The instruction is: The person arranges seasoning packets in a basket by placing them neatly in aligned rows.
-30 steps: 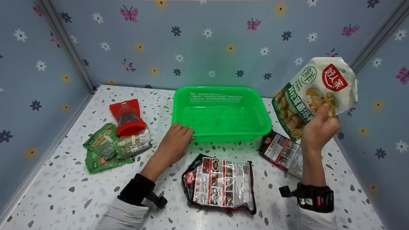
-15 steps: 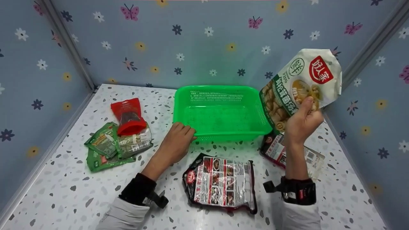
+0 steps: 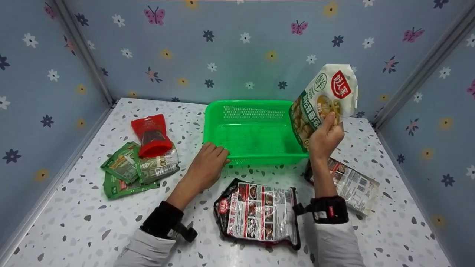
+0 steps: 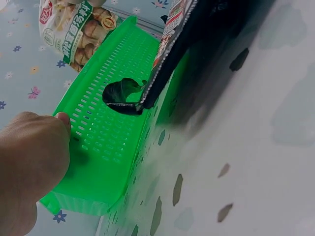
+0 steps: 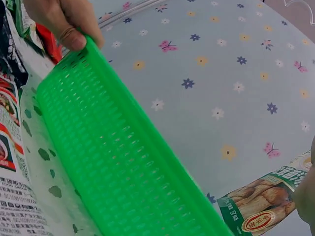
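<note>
Pouch (image 3: 308, 107) near basket rim (image 3: 265, 157)

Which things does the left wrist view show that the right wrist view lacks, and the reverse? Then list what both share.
Left wrist only: the red badge on the white mushroom pouch.
Right wrist only: the red pouch and parts of the green packets, at upper left.
Both: the mushroom pouch, the green basket, the left-hand grip on its rim, and part of the printed packet.

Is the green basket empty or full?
Looks empty: the green basket shows bare floor, though the white bag hides its right end.
</note>
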{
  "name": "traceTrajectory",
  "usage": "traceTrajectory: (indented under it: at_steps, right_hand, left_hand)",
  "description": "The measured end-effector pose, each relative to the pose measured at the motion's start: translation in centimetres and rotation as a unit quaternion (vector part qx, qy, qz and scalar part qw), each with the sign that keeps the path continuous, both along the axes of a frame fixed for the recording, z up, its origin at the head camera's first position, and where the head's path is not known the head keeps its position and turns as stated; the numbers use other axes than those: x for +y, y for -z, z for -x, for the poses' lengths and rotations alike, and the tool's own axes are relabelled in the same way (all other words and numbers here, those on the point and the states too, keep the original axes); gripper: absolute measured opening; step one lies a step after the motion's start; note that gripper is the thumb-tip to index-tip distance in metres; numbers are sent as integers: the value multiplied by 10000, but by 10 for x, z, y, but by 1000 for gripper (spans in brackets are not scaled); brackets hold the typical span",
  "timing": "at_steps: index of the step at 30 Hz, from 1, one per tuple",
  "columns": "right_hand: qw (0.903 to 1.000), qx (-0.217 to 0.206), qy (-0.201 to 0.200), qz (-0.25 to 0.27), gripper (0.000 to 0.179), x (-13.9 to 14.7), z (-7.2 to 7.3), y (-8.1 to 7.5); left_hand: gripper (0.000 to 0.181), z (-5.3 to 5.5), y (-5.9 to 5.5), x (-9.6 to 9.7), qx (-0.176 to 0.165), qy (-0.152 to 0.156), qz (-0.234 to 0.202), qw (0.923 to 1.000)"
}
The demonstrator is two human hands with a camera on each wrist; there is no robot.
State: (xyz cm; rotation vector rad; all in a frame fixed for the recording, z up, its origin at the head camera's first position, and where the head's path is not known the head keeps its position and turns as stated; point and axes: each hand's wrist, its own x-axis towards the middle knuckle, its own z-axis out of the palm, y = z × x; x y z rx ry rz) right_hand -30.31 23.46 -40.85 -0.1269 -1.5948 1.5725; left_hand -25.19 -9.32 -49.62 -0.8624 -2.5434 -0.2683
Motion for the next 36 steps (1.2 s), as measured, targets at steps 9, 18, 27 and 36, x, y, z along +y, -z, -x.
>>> traceTrajectory:
  at_steps: [9, 18, 27, 36]
  right_hand:
    - [9938, -547, 201, -946, 41, -4, 16, 29]
    - [9769, -1172, 295, -1763, 41, 1, 13, 29]
    - [9589, -1342, 440, -2461, 35, 8, 12, 33]
    - [9334, -1672, 378, -3152, 34, 9, 10, 31]
  left_hand:
    - [20, -1, -2, 0, -380, -21, 3, 9993]
    - [24, -1, -3, -2, -569, 13, -11, 9984]
    - [21, -1, 1, -2, -252, 24, 63, 9997]
    - [24, 0, -1, -2, -404, 38, 78, 9991]
